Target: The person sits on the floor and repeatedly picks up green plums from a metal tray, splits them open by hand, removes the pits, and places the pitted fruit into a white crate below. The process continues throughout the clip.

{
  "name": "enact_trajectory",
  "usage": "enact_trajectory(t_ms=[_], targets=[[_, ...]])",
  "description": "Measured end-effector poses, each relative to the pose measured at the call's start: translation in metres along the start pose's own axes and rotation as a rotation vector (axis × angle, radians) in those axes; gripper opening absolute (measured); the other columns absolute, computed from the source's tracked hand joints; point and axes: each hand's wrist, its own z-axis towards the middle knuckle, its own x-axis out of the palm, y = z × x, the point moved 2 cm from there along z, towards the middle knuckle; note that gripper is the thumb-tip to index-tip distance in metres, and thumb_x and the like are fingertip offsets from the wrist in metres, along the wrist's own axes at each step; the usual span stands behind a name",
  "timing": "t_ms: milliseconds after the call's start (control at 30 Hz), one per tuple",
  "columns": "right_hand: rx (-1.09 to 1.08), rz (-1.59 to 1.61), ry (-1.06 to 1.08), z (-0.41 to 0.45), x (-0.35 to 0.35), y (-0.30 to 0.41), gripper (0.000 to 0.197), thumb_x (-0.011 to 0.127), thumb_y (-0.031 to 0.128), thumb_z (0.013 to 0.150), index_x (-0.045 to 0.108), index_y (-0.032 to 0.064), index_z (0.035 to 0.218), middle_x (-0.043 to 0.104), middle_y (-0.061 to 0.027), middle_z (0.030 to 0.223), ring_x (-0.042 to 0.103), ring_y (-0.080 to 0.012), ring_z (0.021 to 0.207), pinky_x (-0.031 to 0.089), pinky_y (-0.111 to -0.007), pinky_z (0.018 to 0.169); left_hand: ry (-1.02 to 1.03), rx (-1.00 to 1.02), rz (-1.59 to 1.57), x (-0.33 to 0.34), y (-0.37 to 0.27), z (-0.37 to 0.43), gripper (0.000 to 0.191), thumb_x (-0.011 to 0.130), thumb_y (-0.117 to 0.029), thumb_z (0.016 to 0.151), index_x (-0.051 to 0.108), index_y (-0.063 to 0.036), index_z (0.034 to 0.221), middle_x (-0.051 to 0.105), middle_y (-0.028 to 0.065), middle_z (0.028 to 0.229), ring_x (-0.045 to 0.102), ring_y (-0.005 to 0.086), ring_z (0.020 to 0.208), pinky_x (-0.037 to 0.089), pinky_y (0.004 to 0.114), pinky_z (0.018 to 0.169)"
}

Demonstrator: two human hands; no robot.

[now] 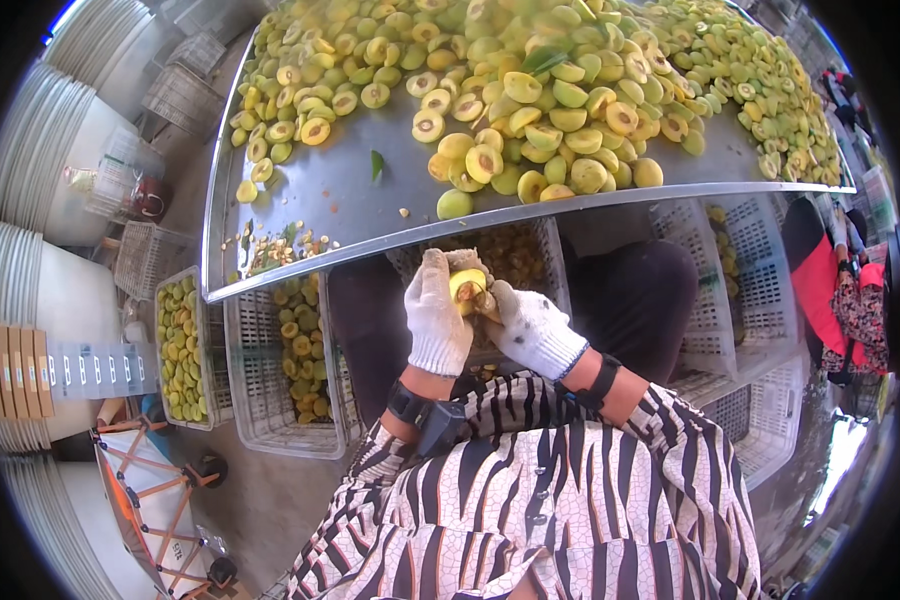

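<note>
In front of my lap, below the table's near edge, my left hand (441,311) in a white knit glove grips a cut yellow-green stone fruit (466,287), apparently a plum or apricot. The cut side shows a brown hollow. My right hand (531,322), gloved too, meets it from the right. Its thumb and fingers close on a small brown piece (486,303) at the fruit's edge; whether this is the pit or a tool tip I cannot tell. Dirt darkens both gloves' fingertips. Beneath the hands is a crate (521,251) with brownish-yellow pieces, partly hidden by them.
A metal-rimmed table (330,180) bears heaped halved fruit (570,112) and small scraps (285,247). Plastic crates of fruit (300,352) stand left; more crates (750,277) are to the right. A folding stool (157,510) lies lower left. Another person (840,300) sits at far right.
</note>
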Motion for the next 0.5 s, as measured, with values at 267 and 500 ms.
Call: enact_trajectory(t_ms=[267,500], targets=[[0.320,0.141,0.123,0.003,0.008,0.011,0.038,0.067,0.040,0.093,0.064,0.0065,0.112,0.071,-0.0250,0.096,0.069,-0.0448,0.093,0.056,-0.051,0.079,0.007,0.036,0.013,-0.003,0.006,0.005,0.042,0.048,-0.032,0.109,0.066,0.0045,0.100,0.070,0.0138,0.084,0.068,0.0249,0.075,0.058,0.036,0.068],[0.329,0.185,0.189,0.004,0.008,0.009,0.040,0.066,0.041,0.093,0.065,0.0076,0.115,0.072,-0.0246,0.099,0.069,-0.0445,0.097,0.056,-0.050,0.081,0.036,0.124,0.014,-0.007,0.012,0.007,0.040,0.052,-0.032,0.109,0.068,0.0036,0.100,0.070,0.0122,0.087,0.067,0.0210,0.075,0.056,0.032,0.067]])
